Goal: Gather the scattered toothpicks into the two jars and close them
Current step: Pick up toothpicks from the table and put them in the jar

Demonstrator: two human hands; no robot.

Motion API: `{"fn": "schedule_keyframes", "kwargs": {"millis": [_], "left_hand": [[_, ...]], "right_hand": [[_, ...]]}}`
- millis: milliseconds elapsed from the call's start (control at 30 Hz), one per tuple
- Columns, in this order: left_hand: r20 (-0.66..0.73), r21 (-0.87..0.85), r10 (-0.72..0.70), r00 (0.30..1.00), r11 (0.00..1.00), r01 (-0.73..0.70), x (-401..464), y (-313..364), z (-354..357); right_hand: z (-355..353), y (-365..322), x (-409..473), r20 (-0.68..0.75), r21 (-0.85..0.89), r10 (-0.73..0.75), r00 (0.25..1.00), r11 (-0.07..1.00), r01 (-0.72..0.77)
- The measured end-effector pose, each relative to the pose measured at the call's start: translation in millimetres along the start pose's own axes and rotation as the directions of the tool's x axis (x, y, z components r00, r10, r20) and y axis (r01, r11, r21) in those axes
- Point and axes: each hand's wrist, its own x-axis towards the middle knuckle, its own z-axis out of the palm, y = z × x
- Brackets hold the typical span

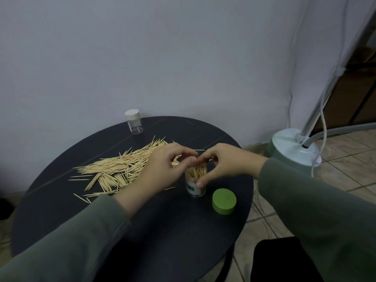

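Both hands meet over the open jar (195,183) standing upright near the surface's (61,200) right side: the left hand (162,169) pinches toothpicks above its mouth, the right hand (225,162) curls round the jar. Loose toothpicks (118,169) lie leftward; the green lid (224,201) sits just beside; a capped jar (134,122) stands far back.

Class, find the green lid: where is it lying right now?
The green lid lies on the dark round table, just right of the open toothpick jar, below the right hand.
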Motion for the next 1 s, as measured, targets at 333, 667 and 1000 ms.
{"fn": "schedule_keyframes", "kwargs": {"millis": [333, 667, 1000], "left_hand": [[0.157, 0.098, 0.085, 0.984, 0.990, -0.101, -8, -6, -23], [0.477, 0.526, -0.445, 0.758, 0.836, 0.160, -13, -28, -32], [0.230, 0.609, -0.432, 0.872, 0.763, 0.218, -13, -45, -18]], "right_hand": [[-10, -1, 6, 0.161, -0.134, 0.059, 0.985, 0.990, -0.037], [6, 13, 41, 0.000, -0.126, 0.128, 0.992, 0.984, -0.127], [10, 13, 66, -0.031, -0.317, 0.134, 0.990, 0.938, -0.137]]}}
